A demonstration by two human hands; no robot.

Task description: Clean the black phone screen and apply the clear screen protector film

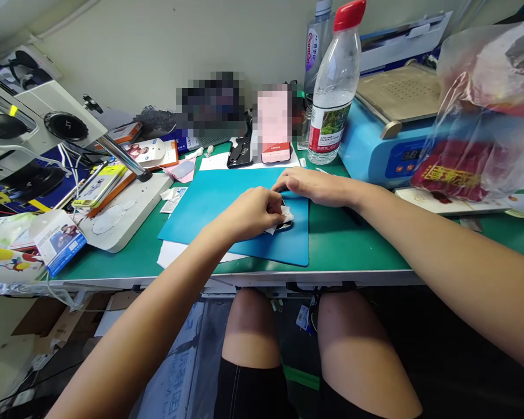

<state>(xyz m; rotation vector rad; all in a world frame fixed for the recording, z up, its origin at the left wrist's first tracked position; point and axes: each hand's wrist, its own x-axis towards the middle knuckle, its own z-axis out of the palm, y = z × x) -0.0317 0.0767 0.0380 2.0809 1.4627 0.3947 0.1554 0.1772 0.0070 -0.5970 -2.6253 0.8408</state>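
My left hand (262, 210) is closed, pinching a crumpled white tissue (286, 215). The tissue lies against a small dark, shiny, flat piece with a rounded edge (284, 226), mostly covered by the hand; its kind cannot be made out. Just beyond it, my right hand (303, 183) is palm down with fingers bent and close together, pointing left. Its fingertips come down at the far side of the dark piece, and whatever they grip is hidden. Under both hands lies a blue mat (213, 201) on the green table (358, 244).
Behind the mat stand a phone with a lit screen (276, 152), a black phone-shaped part (240, 152) and a red-capped bottle (332, 110). To the right are a blue heating-plate device (371, 154) and a plastic bag (484, 116). A stand with a white base (126, 224) occupies the left.
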